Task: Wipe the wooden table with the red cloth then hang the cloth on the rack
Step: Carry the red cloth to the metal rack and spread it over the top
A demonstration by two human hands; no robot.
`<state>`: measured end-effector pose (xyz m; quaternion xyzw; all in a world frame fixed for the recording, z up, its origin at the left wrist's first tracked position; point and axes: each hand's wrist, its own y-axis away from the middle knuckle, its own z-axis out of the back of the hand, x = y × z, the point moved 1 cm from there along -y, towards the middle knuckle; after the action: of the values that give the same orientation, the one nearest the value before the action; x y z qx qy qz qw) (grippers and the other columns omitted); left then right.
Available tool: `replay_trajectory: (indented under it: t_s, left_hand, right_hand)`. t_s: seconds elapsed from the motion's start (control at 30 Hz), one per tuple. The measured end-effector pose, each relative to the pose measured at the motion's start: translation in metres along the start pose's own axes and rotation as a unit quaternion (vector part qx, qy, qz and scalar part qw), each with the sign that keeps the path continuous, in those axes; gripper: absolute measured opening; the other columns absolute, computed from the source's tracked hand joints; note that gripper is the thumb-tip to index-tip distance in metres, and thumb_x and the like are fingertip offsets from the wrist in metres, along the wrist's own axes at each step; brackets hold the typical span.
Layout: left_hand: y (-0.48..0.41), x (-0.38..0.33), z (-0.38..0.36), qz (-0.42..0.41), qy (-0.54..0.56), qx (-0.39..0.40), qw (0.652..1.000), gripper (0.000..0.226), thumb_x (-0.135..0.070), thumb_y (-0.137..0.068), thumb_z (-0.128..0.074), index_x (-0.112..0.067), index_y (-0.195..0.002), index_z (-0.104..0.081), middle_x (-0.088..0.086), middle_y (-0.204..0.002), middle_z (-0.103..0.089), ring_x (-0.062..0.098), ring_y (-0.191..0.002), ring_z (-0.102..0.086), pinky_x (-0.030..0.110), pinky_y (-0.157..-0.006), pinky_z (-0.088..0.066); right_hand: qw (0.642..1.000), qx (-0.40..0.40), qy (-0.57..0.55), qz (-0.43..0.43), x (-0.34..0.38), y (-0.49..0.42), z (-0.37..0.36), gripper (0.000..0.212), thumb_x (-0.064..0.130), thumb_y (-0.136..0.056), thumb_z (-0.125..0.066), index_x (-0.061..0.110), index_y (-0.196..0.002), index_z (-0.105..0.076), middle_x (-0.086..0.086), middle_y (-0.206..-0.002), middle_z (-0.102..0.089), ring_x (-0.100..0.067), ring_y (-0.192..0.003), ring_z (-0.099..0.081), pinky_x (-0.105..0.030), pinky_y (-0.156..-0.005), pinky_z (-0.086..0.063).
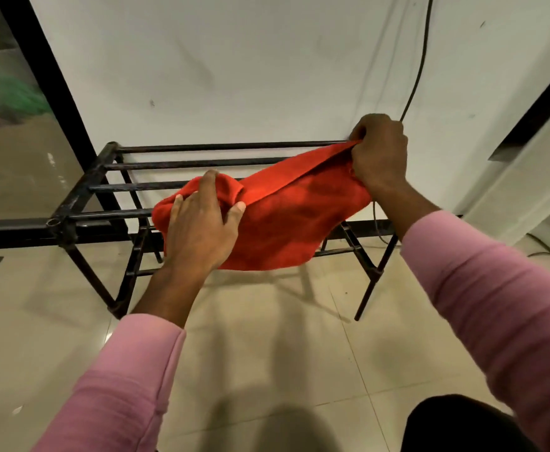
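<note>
Head view: a black rack (182, 164) was seen across the middle of the frame, against a white wall, on a tiled floor.
Cloth: the red cloth (286, 220) was spread over the rack's right half, its lower edge hanging past the front bar.
Long axis: the cloth was stretched from lower left to upper right, along the bars but slanted towards the back.
Right hand: the right hand (379, 154) was clenched on the cloth's far corner, at the rearmost bar, right of centre.
Left hand: the left hand (201, 223) was laid with fingers spread on the bunched near end, at centre; it pressed rather than gripped.
Nearer hand: the left was judged nearer the bunched part, which probably needs flattening next.
Containers: none were seen; the rack's left half carried nothing.
Table: no wooden table was in frame, so wiping was judged finished.
Cable: a dark cable (420, 57) was seen running down the wall behind the right hand.
</note>
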<state>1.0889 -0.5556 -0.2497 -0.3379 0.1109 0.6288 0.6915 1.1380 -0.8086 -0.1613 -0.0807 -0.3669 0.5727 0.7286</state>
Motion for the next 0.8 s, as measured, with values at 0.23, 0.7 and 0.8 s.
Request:
replay_trajectory:
  t_s: [0.23,0.7,0.8]
  left_hand:
    - [0.002,0.0,0.011,-0.005,-0.078,0.019,0.997,0.033,-0.039,-0.092,-0.059,-0.014,-0.113,-0.054,0.012,-0.117,-0.059,0.035,-0.113,-0.054,0.05,-0.105,-0.039]
    - [-0.001,0.006,0.006,0.021,-0.271,0.086,0.959,0.063,-0.056,-0.099,-0.02,-0.014,-0.124,-0.058,0.013,-0.123,-0.062,0.035,-0.118,-0.052,0.049,-0.106,-0.033]
    - [-0.001,0.009,0.006,0.017,-0.276,0.094,0.957,0.062,-0.056,-0.099,-0.02,-0.014,-0.127,-0.056,0.014,-0.126,-0.061,0.035,-0.121,-0.051,0.05,-0.108,-0.031]
  right_hand:
    - [0.98,0.027,0.177,0.083,0.023,-0.022,-0.023,0.018,0.004,-0.084,-0.051,0.009,-0.099,-0.06,-0.015,-0.108,-0.058,-0.037,-0.098,-0.057,-0.036,-0.071,-0.041]
    - [0.939,0.243,0.149,0.19,0.001,0.083,-0.051,0.078,0.073,-0.086,-0.007,0.02,-0.115,-0.057,-0.008,-0.102,-0.067,-0.028,-0.1,-0.059,-0.048,-0.096,-0.034]
    - [0.923,0.306,0.165,0.167,0.006,0.062,-0.063,0.085,0.076,-0.081,0.002,0.02,-0.089,-0.062,-0.009,-0.097,-0.066,-0.029,-0.096,-0.059,-0.045,-0.086,-0.036]
